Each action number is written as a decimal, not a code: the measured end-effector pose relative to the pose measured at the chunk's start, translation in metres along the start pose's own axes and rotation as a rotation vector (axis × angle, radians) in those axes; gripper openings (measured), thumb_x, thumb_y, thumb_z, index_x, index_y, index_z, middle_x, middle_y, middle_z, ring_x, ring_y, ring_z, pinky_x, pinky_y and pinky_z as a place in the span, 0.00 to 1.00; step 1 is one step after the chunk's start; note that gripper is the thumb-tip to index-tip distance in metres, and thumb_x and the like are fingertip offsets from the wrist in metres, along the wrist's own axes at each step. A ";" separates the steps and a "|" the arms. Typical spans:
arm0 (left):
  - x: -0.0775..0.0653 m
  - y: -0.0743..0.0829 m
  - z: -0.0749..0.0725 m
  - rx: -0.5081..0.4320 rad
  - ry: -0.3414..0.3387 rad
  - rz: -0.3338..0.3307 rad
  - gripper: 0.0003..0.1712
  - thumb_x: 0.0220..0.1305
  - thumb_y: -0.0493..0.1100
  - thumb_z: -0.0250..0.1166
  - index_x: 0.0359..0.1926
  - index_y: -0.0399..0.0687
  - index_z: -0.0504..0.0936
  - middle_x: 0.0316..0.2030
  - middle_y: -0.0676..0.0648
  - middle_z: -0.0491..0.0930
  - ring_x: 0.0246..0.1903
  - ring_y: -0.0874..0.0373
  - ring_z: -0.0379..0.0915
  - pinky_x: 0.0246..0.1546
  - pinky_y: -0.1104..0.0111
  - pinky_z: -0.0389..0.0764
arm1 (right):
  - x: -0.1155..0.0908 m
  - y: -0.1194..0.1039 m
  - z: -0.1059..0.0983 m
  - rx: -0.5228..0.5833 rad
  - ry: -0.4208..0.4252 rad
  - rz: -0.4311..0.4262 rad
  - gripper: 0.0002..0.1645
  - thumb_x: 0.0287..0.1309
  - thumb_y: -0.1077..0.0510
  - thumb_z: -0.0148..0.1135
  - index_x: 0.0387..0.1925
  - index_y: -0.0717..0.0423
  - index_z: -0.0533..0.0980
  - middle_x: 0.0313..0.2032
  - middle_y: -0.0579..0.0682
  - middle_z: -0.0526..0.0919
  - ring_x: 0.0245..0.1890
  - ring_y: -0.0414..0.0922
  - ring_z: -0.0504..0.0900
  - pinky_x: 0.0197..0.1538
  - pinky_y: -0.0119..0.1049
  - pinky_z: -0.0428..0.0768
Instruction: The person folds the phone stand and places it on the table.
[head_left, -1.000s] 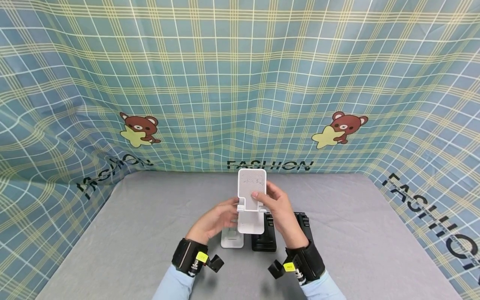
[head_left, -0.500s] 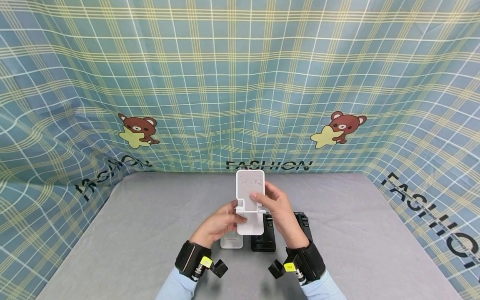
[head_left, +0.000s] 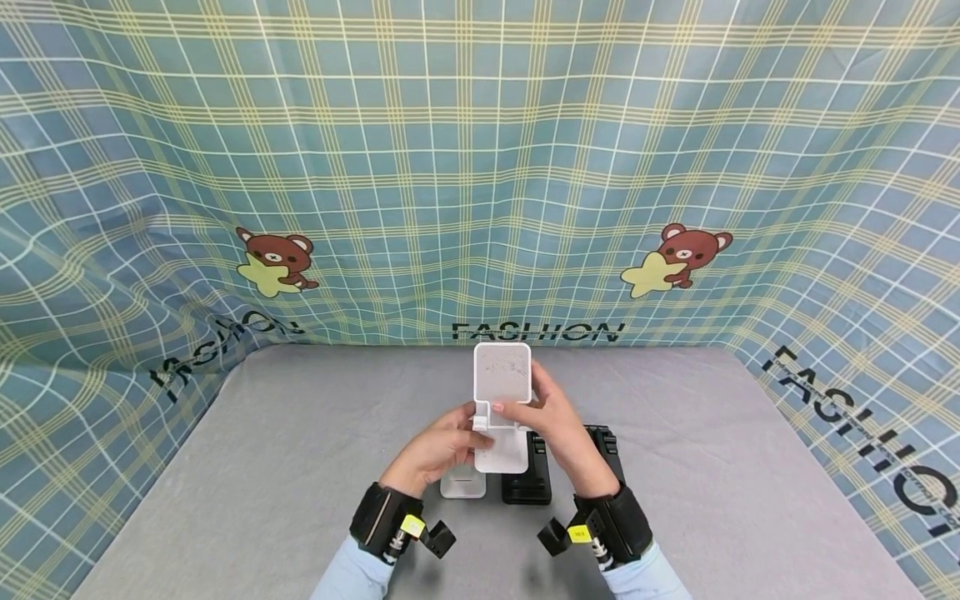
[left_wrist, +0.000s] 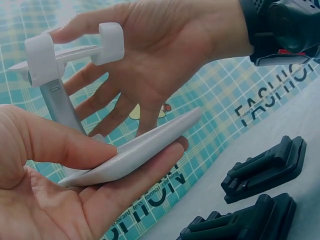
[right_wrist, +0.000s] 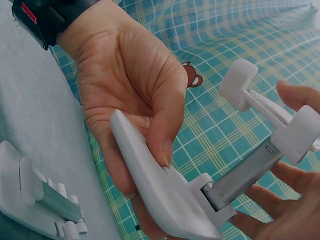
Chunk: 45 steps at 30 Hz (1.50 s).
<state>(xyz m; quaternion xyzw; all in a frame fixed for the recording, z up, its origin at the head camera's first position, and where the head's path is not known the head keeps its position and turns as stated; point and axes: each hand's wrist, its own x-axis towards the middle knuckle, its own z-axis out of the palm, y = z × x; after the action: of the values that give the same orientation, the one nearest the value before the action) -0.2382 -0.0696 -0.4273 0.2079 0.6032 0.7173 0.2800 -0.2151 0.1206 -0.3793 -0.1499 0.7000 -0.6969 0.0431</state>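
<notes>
A white phone stand [head_left: 503, 372], unfolded, is held above the table between both hands. My left hand [head_left: 435, 448] pinches its base plate [left_wrist: 135, 155], thumb on one face and fingers on the other. My right hand [head_left: 561, 423] has its thumb on the front of the upper plate, with the other fingers behind it. In the left wrist view those fingers look spread. A grey metal arm [right_wrist: 245, 172] links the base to the cradle, whose two white lips [right_wrist: 239, 84] face outward. The head view hides most of the arm.
On the grey table [head_left: 300, 450], a folded white phone stand [head_left: 463, 483] lies partly behind my left hand. Two folded black phone stands, one nearer the middle [head_left: 527, 485] and one farther right [head_left: 606, 443], lie beside it. A checked cloth [head_left: 480, 167] hangs behind.
My left hand has moved right and taken hold of the base plate. My right thumb has slid down the upper plate, which now leans differently. The stands on the table have not moved.
</notes>
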 end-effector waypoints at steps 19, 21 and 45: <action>-0.002 0.000 0.003 0.016 0.000 -0.027 0.36 0.59 0.27 0.53 0.68 0.33 0.53 0.52 0.42 0.75 0.45 0.54 0.78 0.46 0.58 0.81 | 0.006 0.010 -0.005 -0.065 0.021 0.018 0.32 0.48 0.61 0.70 0.57 0.57 0.73 0.49 0.60 0.80 0.38 0.46 0.83 0.42 0.40 0.80; -0.002 0.000 0.004 0.020 -0.001 -0.024 0.36 0.59 0.27 0.53 0.68 0.33 0.53 0.53 0.40 0.75 0.45 0.54 0.79 0.46 0.59 0.82 | 0.008 0.012 -0.004 -0.070 0.060 0.006 0.31 0.47 0.62 0.71 0.56 0.58 0.74 0.50 0.60 0.79 0.39 0.46 0.83 0.41 0.40 0.80; -0.003 -0.001 0.011 0.001 -0.035 -0.021 0.36 0.59 0.28 0.53 0.68 0.30 0.51 0.56 0.33 0.72 0.45 0.56 0.79 0.42 0.66 0.82 | 0.013 0.024 0.002 -0.084 0.313 -0.019 0.17 0.48 0.62 0.71 0.43 0.58 0.83 0.45 0.53 0.84 0.45 0.43 0.79 0.42 0.36 0.79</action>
<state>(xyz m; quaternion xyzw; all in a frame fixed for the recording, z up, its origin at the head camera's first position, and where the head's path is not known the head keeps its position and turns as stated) -0.2292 -0.0630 -0.4265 0.2141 0.6006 0.7104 0.2979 -0.2302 0.1146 -0.4013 -0.0479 0.7252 -0.6823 -0.0793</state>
